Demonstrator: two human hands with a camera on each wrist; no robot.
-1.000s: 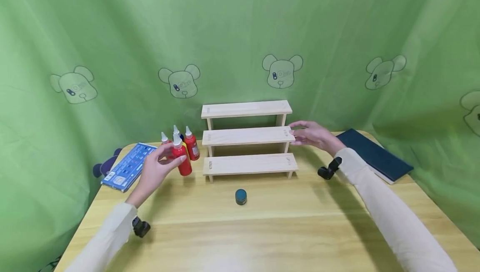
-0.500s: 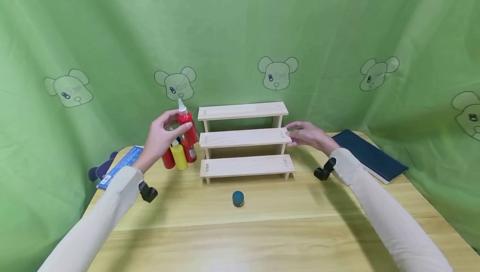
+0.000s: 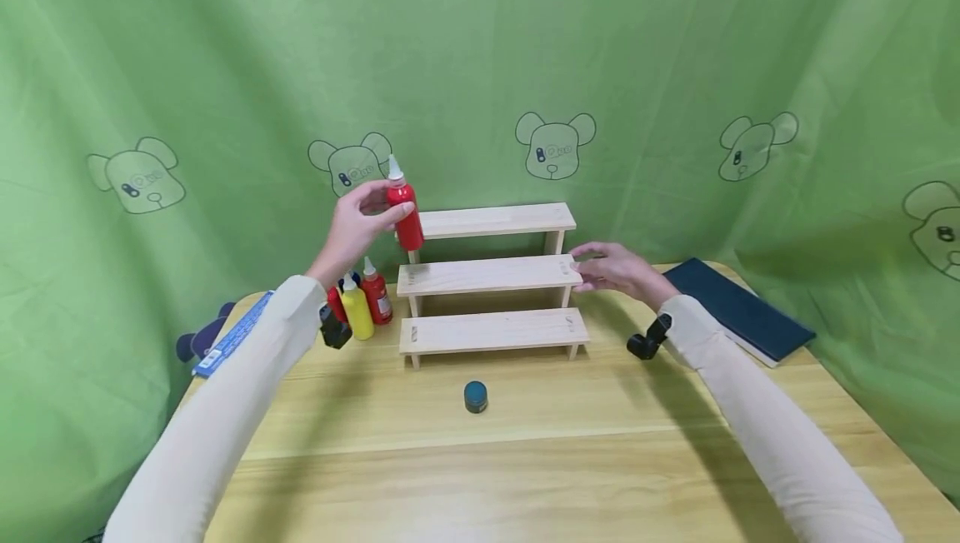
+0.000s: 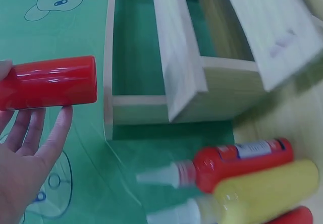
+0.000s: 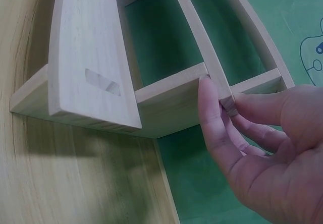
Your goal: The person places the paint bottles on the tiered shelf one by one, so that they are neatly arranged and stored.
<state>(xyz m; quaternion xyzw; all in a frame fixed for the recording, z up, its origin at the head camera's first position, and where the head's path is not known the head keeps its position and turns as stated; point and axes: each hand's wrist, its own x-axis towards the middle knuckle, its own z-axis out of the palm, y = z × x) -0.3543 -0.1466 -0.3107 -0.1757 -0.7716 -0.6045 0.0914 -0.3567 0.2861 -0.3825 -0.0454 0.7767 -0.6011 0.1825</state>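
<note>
Bottle [image 3: 409,231] gripped in left hand [image 3: 354,226]; right hand [image 3: 618,269] pinches rack [image 3: 491,275]
Yellow bottle [image 3: 358,314] stands near rack's left end, jar [image 3: 476,397] in front.

Green curtain [image 3: 465,43] (cartoon-printed) behind a wooden table [image 3: 540,485]

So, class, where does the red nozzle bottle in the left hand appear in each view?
Head: red nozzle bottle, left of centre, overlapping the top plank.
Left wrist: held bottle, left edge, just above middle.
Right wrist: not in it.
Shared landmark: wooden three-tier rack.
</note>
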